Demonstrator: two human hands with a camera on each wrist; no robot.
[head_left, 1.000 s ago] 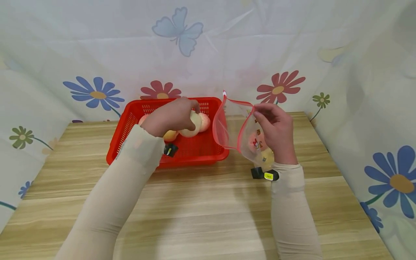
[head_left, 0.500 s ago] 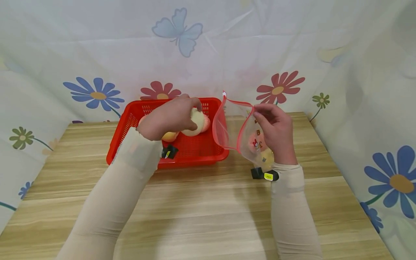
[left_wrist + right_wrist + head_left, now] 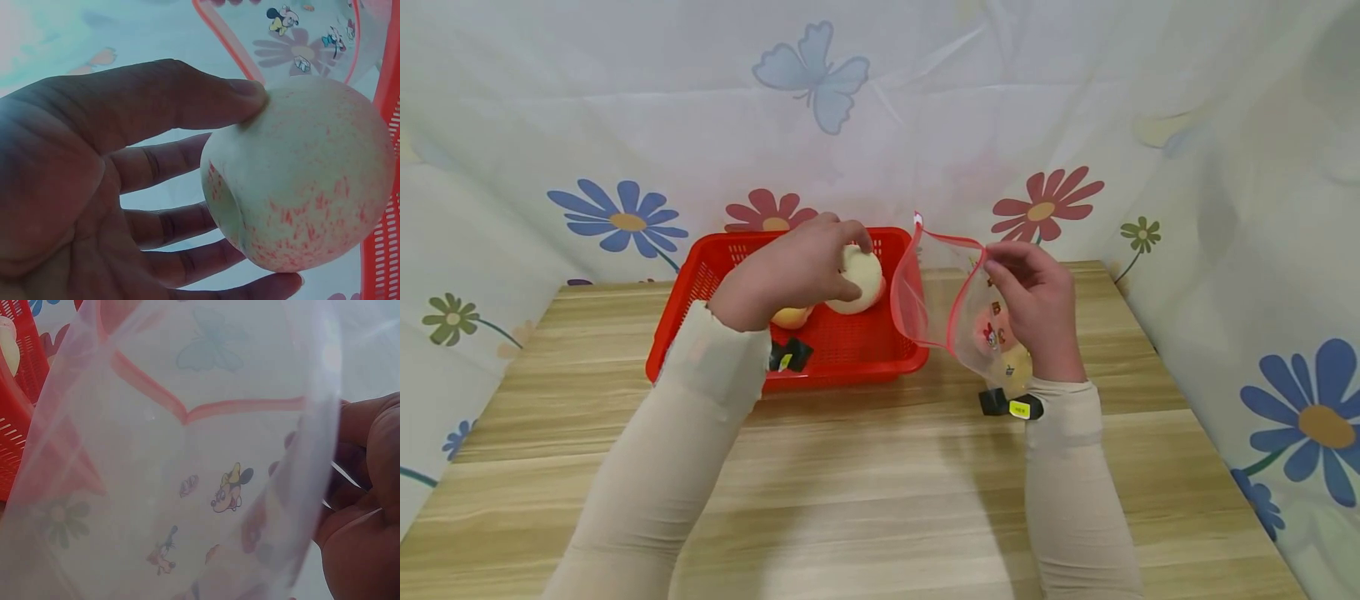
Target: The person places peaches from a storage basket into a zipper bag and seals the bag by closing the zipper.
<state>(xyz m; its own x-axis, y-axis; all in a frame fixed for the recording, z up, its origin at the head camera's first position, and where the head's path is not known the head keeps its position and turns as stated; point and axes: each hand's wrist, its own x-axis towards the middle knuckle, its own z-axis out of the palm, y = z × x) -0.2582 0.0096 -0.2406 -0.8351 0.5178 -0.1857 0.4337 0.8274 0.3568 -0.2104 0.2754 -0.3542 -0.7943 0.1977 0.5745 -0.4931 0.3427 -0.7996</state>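
Note:
My left hand [image 3: 793, 271] grips a cream-coloured peach [image 3: 863, 279] over the red basket [image 3: 850, 371]. In the left wrist view the peach [image 3: 306, 181] shows red speckles and a stem hollow, with the thumb on top and the fingers behind and under it. A pinkish edge shows at its right in the head view; whether that is another fruit I cannot tell. A yellow-orange fruit [image 3: 790, 317] lies in the basket below my wrist. My right hand [image 3: 1045, 308] pinches the red-edged rim of a clear zip bag [image 3: 912, 296], whose mouth gapes toward the basket.
Inside the lower bag show a pink round thing [image 3: 992, 325] and a yellow one [image 3: 1017, 371]. The wood-grain table [image 3: 865, 500] stretches in front. A flower-printed cloth [image 3: 925, 125] hangs behind and at both sides.
My left hand has moved slightly right with the peach, toward the bag, and the peach has turned a little. My right hand and the bag have stayed put.

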